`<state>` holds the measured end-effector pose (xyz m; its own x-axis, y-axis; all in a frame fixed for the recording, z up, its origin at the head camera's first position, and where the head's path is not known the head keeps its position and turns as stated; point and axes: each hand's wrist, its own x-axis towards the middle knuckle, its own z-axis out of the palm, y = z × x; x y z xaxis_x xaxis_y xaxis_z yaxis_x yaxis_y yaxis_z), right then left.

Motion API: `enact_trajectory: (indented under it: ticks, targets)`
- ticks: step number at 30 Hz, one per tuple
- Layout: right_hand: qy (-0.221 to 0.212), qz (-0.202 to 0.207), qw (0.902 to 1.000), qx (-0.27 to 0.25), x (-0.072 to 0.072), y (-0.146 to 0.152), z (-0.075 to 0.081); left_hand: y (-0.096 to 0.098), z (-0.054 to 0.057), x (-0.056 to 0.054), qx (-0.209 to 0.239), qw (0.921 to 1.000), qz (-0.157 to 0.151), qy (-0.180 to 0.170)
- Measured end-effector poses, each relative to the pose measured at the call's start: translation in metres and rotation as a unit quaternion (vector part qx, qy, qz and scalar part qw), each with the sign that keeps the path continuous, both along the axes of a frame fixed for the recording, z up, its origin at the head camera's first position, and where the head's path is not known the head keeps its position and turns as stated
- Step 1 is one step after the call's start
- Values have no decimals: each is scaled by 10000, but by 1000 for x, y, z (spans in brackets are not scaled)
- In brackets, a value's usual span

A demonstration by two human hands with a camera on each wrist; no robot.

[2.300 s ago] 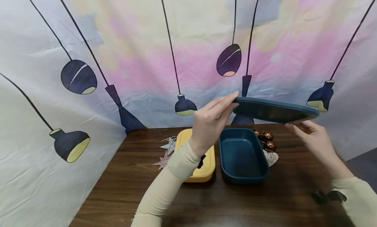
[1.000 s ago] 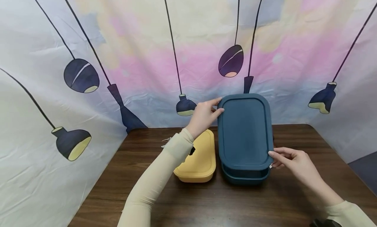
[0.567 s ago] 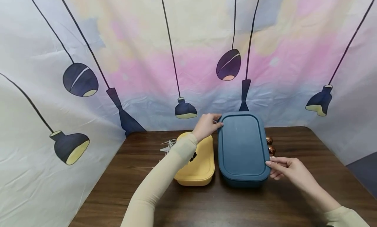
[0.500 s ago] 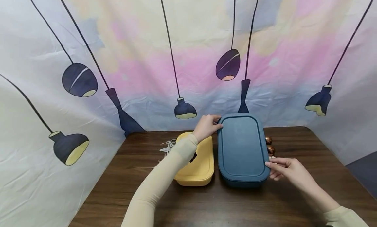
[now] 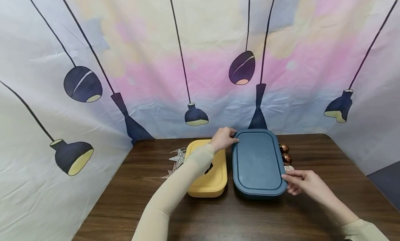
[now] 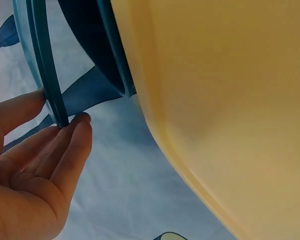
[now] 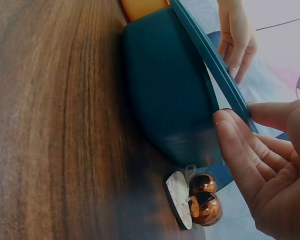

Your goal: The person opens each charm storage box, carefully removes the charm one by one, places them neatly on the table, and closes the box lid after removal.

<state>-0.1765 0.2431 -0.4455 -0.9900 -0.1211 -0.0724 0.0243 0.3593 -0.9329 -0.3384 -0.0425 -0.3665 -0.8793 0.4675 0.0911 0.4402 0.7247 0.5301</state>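
Observation:
A blue rectangular lid (image 5: 259,163) lies over a matching blue box (image 7: 165,85). Its near end meets the box, while the far end is tilted up, leaving a gap in both wrist views. My left hand (image 5: 223,139) pinches the lid's far left corner between thumb and fingers. On the near right side, my right hand (image 5: 307,185) pinches the lid's edge, thumb on top and fingers beneath. The box's inside is mostly hidden by the lid. Left of it stands a yellow lidded box (image 5: 207,182), partly behind my left sleeve.
White (image 5: 178,157) and pink star ornaments (image 5: 170,172) lie left of the yellow box. Copper-coloured balls (image 7: 206,207) and a pale flat ornament (image 7: 179,200) lie right of the blue box. A curtain printed with lamps (image 5: 150,60) hangs behind the wooden table (image 5: 218,220).
The lid was first held up with its underside showing, then turned top side up and brought down over the blue box. Its far end has been sinking since, with both hands keeping their grip.

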Motion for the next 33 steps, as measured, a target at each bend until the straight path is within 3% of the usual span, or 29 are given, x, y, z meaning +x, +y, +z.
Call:
enact_trajectory:
  ticks: [15, 23, 33]
  targets:
    - [118, -78, 9987, 486, -2, -3, 1, 6, -10, -5, -734, 9972, -135, -5]
    - [175, -31, 9970, 756, -3, -1, -2, 11, -14, -4, -1060, 9941, 51, -207]
    - [226, -31, 9949, 979, -7, -2, -6, 13, -19, -4, -1265, 9918, 178, -74]
